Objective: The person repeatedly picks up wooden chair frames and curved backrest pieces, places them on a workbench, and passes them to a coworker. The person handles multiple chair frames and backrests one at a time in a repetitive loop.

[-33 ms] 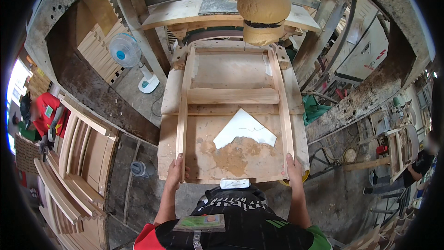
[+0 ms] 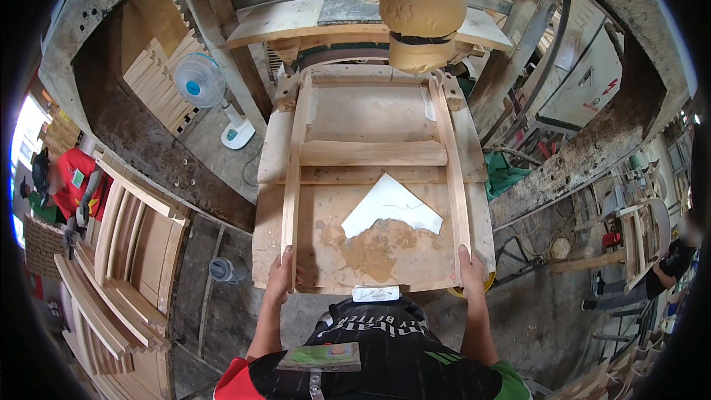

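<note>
A pale wooden frame [image 2: 374, 153], with two long side rails and a crosspiece between them, lies on a plywood board [image 2: 318, 252]. My left hand [image 2: 281, 275] is closed round the near end of its left rail [image 2: 293, 185]. At the near end of the right rail [image 2: 457, 185], my right hand [image 2: 471, 270] grips in the same way. Between the rails, a white torn-edged sheet [image 2: 392, 207] lies on the board beside a brown worn patch. The far rail ends reach wooden blocks [image 2: 287, 92] at the board's back corners.
A yellowish padded head [image 2: 422, 18] hangs over the far end. Rusty metal beams [image 2: 178, 148] flank the board. Left are a fan [image 2: 200, 81], a bucket [image 2: 222, 270], curved wood pieces [image 2: 96, 304] and a person in red [image 2: 74, 185]. Another person [image 2: 659, 278] stands far right.
</note>
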Available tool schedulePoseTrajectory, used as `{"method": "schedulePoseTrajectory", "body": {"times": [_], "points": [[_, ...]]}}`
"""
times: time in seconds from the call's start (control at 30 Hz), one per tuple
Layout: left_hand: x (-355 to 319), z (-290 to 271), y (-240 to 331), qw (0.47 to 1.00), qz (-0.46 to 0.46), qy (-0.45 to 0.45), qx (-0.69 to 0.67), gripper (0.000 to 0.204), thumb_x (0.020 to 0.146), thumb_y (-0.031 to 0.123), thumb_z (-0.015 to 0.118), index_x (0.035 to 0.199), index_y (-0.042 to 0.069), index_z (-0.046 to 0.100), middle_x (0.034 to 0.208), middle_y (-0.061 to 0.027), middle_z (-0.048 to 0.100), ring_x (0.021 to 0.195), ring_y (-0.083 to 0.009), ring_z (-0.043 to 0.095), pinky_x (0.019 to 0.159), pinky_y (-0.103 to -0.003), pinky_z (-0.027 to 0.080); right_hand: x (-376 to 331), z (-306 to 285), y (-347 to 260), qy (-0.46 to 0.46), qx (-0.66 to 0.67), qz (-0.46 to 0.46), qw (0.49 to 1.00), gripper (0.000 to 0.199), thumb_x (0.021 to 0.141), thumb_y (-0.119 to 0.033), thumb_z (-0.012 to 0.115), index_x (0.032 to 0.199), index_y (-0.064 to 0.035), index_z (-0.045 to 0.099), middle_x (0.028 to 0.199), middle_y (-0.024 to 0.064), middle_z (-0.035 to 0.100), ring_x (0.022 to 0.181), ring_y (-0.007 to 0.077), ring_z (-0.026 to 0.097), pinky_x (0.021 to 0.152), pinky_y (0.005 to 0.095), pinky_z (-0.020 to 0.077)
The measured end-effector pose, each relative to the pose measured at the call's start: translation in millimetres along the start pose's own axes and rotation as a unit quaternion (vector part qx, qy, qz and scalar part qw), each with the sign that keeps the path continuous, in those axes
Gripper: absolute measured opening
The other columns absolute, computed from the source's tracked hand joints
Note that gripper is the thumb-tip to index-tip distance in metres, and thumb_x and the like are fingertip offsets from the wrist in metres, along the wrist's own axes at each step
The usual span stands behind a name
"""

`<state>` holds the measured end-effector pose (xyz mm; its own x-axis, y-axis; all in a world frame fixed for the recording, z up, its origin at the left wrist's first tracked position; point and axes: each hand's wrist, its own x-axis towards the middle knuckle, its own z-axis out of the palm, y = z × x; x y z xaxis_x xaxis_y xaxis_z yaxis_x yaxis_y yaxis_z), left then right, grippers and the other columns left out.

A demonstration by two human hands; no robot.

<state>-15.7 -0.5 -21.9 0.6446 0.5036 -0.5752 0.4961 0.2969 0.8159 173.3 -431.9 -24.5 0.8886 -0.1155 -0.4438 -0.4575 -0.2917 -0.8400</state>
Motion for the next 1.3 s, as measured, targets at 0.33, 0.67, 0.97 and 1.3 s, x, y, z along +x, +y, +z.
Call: {"method": "schedulePoseTrajectory", "body": {"times": [0.33, 0.67, 0.97, 1.3], "points": [[-3.2, -1.8, 7.7, 1.000, -0.024, 0.003, 0.010, 0.060, 0.104, 0.060, 0.049, 0.126, 0.004, 0.055, 0.077, -0.0112, 0.065, 0.052, -0.0167, 0.060, 0.041, -0.029, 0.042, -11.8, -4.2, -20.6, -0.008, -0.003, 0.006, 1.000, 0.055, 0.102, -0.050, 0.062, 0.121, 0.0004, 0.067, 0.093, 0.0087, 0.067, 0.078, 0.0175, 0.066, 0.056, 0.0313, 0.0550], [-2.9, -1.3, 10.7, 1.000, -0.018, -0.006, 0.000, 0.058, 0.105, 0.059, 0.049, 0.122, 0.003, 0.056, 0.077, -0.0114, 0.064, 0.052, -0.0161, 0.059, 0.044, -0.029, 0.044, -11.1, -3.0, -19.1, 0.019, -0.023, -0.008, 1.000, 0.055, 0.101, -0.055, 0.060, 0.114, -0.0021, 0.067, 0.080, 0.0074, 0.065, 0.053, 0.0153, 0.060, 0.044, 0.0294, 0.0450], [-1.1, -4.5, 5.1, 1.000, 0.000, -0.008, -0.007, 0.061, 0.103, 0.061, 0.052, 0.121, 0.003, 0.056, 0.077, -0.0107, 0.063, 0.051, -0.0154, 0.058, 0.042, -0.028, 0.043, -14.3, -3.1, -26.6, 0.011, -0.033, 0.014, 0.999, 0.056, 0.100, -0.058, 0.060, 0.115, -0.0040, 0.067, 0.078, 0.0068, 0.065, 0.052, 0.0150, 0.060, 0.045, 0.0279, 0.0452], [-7.5, -2.9, 20.2, 1.000, -0.024, -0.002, 0.016, 0.059, 0.103, 0.061, 0.052, 0.121, 0.005, 0.057, 0.076, -0.0095, 0.063, 0.051, -0.0157, 0.059, 0.042, -0.029, 0.044, -16.1, -4.9, -30.7, 0.003, -0.020, 0.043, 0.999, 0.057, 0.099, -0.060, 0.061, 0.118, -0.0070, 0.065, 0.080, 0.0068, 0.066, 0.053, 0.0142, 0.061, 0.041, 0.0274, 0.0406]]}}
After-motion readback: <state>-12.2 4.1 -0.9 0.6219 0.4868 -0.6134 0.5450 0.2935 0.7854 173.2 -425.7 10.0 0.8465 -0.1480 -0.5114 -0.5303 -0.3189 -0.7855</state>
